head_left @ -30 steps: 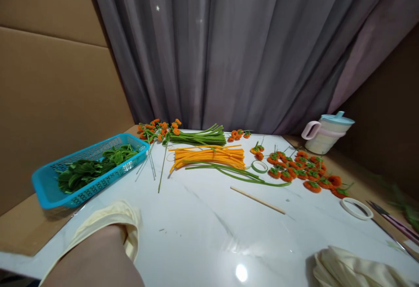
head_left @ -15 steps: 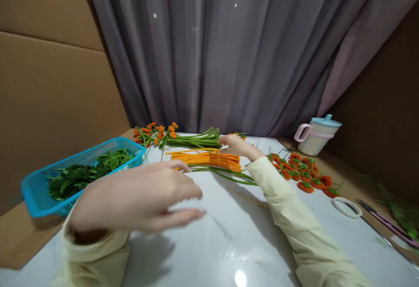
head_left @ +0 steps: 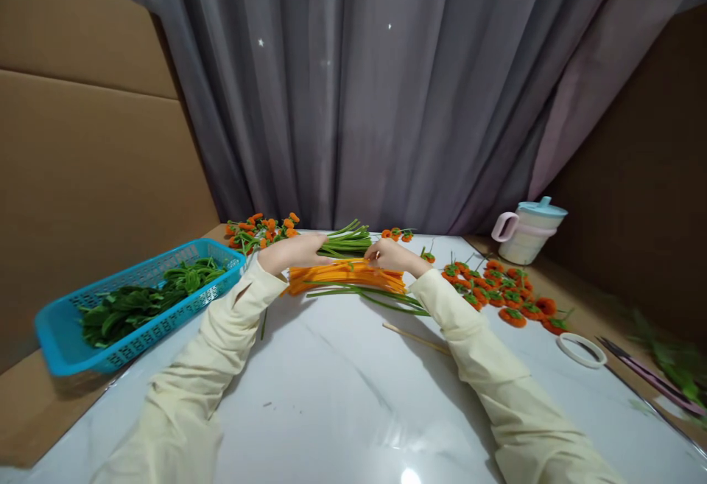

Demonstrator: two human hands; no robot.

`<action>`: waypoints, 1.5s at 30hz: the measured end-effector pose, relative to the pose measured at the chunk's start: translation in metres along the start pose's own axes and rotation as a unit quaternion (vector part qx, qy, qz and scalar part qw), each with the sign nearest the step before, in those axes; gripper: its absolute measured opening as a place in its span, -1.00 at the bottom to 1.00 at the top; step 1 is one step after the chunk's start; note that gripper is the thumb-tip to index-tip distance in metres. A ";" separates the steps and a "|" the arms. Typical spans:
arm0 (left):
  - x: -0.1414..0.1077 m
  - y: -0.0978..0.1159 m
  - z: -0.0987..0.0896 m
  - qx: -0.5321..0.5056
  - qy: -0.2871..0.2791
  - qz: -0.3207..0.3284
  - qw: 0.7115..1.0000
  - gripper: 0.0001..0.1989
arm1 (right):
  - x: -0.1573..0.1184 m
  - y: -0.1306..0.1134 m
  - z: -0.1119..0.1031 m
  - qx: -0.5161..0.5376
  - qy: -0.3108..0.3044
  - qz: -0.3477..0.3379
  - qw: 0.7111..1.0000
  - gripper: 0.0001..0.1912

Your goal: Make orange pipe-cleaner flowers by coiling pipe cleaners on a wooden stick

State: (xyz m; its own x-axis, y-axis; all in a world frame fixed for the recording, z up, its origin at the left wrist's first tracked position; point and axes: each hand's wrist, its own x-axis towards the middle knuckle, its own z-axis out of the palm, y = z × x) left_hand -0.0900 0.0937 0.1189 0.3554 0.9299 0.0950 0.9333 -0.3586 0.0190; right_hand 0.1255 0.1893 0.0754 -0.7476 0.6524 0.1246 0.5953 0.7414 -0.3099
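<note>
A bundle of fuzzy orange pipe cleaners [head_left: 347, 278] lies across the table. Behind it is a bundle of green pipe cleaners [head_left: 349, 239], and a few loose green ones [head_left: 381, 297] lie in front. My right hand [head_left: 393, 256] is closed in a pinch over the right part of the orange bundle, at what looks like one orange pipe cleaner; its tips are small in view. My left hand [head_left: 295, 251] reaches over the left ends of both bundles, with a gap between its thumb and fingers. Whether it touches any stem is hard to see.
A blue basket [head_left: 49, 348] of green leaves stands left. Orange flower heads [head_left: 511, 296] lie right, and more orange flowers [head_left: 240, 230] back left. Nearby are a white tape roll [head_left: 581, 350], pink-handled scissors [head_left: 657, 381], a lidded cup [head_left: 524, 237] and a thin stick [head_left: 414, 337].
My left hand has moved away from me, from the near left of the table to the left ends of the bundles. My right hand stays over the orange bundle, its fingertips now pinched.
</note>
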 end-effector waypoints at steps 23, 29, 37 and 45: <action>0.027 0.018 0.024 -0.150 0.166 0.161 0.961 -0.76 | -0.051 -0.058 -0.063 0.096 0.062 -0.258 0.959 -0.75; 0.012 0.043 0.012 -0.231 0.294 0.201 0.905 -0.51 | -0.051 -0.069 -0.060 0.132 0.232 -0.219 0.939 -0.73; -0.022 0.085 -0.017 -0.475 0.325 0.143 0.805 -0.65 | -0.064 -0.083 -0.064 0.190 0.235 -0.155 0.941 -0.54; -0.029 0.089 -0.024 -0.536 0.381 0.081 0.749 -0.81 | -0.076 -0.102 -0.066 0.198 0.158 -0.164 0.953 -0.58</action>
State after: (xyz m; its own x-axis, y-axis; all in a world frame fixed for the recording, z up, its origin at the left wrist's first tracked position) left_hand -0.0179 0.0332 0.1417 -0.0539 0.6971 0.7149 0.1586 -0.7009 0.6954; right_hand 0.1409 0.0746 0.1602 -0.7114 0.4576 0.5333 0.1407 0.8363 -0.5299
